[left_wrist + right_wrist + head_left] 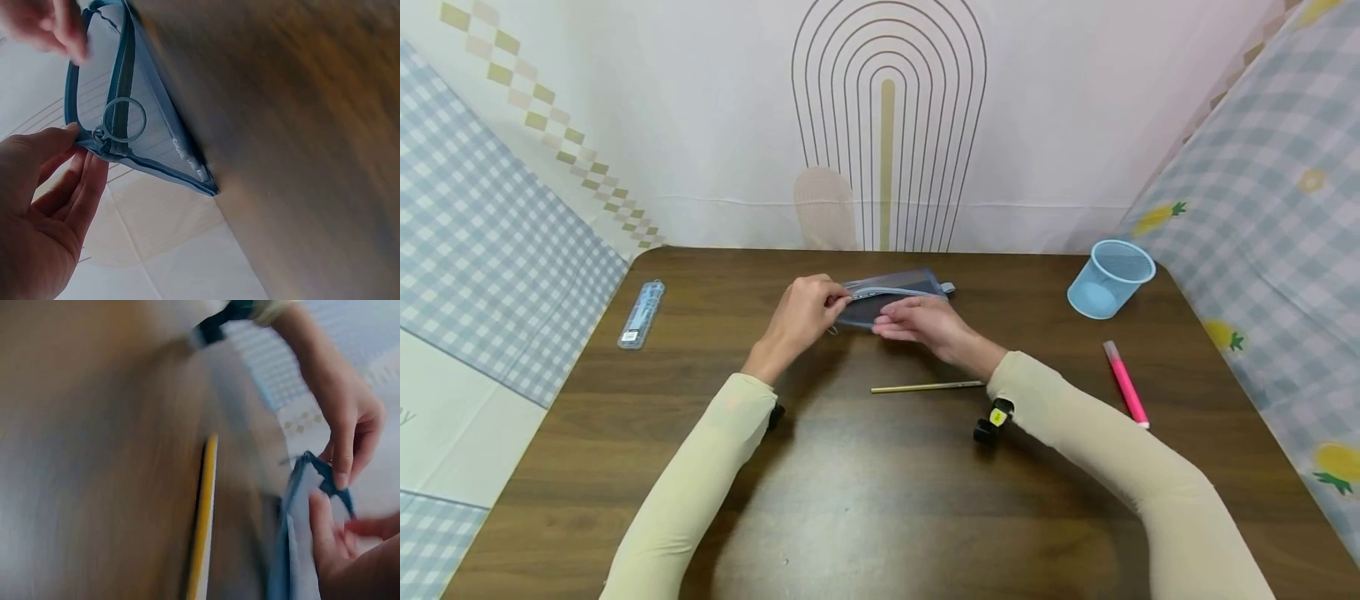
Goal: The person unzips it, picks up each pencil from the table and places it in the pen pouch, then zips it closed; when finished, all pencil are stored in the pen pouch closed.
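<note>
A blue mesh zipper pouch (859, 313) stands partly raised near the back of the table, its top gaping. At its left end, my left hand (805, 312) pinches the zipper corner between thumb and fingers. A round ring pull (125, 119) hangs beside that corner in the left wrist view. My right hand (928, 327) is at the pouch's front side by the opening, fingers fairly straight and thumb apart from them. It is blurred in the left wrist view, and no object shows in it. A yellow pencil (925, 387) lies on the table in front of the pouch.
A light blue mesh cup (1096, 292) stands at the back right, with a pink marker (1125, 385) lying in front of it. A slim light blue case (642, 315) lies at the far left. Patterned cloth (700, 125) hangs behind the wooden table (850, 500).
</note>
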### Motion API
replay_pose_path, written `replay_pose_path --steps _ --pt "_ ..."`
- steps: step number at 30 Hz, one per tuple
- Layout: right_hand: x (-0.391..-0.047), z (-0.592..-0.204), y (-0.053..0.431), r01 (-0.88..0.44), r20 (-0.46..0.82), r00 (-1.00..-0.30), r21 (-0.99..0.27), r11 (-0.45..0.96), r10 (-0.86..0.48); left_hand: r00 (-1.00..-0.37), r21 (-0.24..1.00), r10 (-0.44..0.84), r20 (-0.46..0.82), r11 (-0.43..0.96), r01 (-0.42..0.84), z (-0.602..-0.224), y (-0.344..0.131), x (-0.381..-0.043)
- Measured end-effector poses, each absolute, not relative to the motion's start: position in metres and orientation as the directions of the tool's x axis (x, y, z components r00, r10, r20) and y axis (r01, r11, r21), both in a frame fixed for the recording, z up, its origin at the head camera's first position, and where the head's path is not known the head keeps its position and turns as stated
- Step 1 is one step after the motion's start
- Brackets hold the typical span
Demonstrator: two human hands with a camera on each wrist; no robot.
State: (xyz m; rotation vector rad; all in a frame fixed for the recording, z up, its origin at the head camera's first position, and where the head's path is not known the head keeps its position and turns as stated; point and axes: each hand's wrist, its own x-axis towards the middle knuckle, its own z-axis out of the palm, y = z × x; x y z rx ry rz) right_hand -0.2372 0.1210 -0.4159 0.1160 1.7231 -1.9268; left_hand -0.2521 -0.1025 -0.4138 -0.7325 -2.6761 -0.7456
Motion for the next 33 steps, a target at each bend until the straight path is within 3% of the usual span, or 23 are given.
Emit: replay_pose_path --steps 2,3,6,8,10,14,22,25,27,30,33 --pt "-0.23 -0.409 0.13 0.151 -0.26 -0.854 -0.953 0.263 -0.45 -0.835 0.408 0.399 0.379 0.737 0.538 -0.413 -0.102 -0.253" --pt "-0.226 -0.405 0.135 -0.036 -0.183 -0.837 -0.923 0.384 -0.517 -0.833 0.408 0.402 0.38 0.736 0.541 -0.413 -0.102 -0.253" --pt "-0.216 -0.396 0.151 -0.474 -0.071 -0.71 -0.687 0.551 -0.7 -0.83 0.407 0.409 0.38 0.732 0.547 -0.412 -0.102 -0.254" --pt "-0.209 -0.393 0.161 -0.607 -0.097 -0.636 -0.55 0.574 -0.765 -0.829 0.406 0.411 0.378 0.731 0.548 -0.411 -0.102 -0.255" --pt "-0.202 -0.394 0.169 -0.651 -0.158 -0.601 -0.47 0.595 -0.783 -0.83 0.405 0.409 0.378 0.733 0.546 -0.409 -0.102 -0.255" --pt "-0.194 -0.402 0.176 -0.661 -0.21 -0.603 -0.408 0.63 -0.77 -0.834 0.402 0.406 0.374 0.739 0.54 -0.408 -0.103 -0.255" --pt "-0.186 -0.425 0.181 -0.676 -0.124 -0.644 -0.368 0.638 -0.755 -0.838 0.402 0.408 0.363 0.743 0.535 -0.41 -0.102 -0.254" --pt "-0.185 -0.425 0.181 -0.68 -0.133 -0.621 -0.398 0.616 -0.772 -0.836 0.4 0.408 0.367 0.742 0.538 -0.411 -0.101 -0.254" --pt "-0.186 -0.42 0.18 -0.65 -0.161 -0.593 -0.483 0.587 -0.789 -0.835 0.401 0.411 0.367 0.74 0.54 -0.411 -0.101 -0.254" --pt "-0.189 -0.41 0.18 -0.444 -0.238 -0.531 -0.739 0.506 -0.813 -0.836 0.402 0.411 0.365 0.74 0.539 -0.41 -0.1 -0.253" --pt "-0.193 -0.402 0.18 -0.022 -0.33 -0.498 -0.92 0.392 -0.802 -0.839 0.405 0.406 0.363 0.742 0.534 -0.41 -0.1 -0.253"
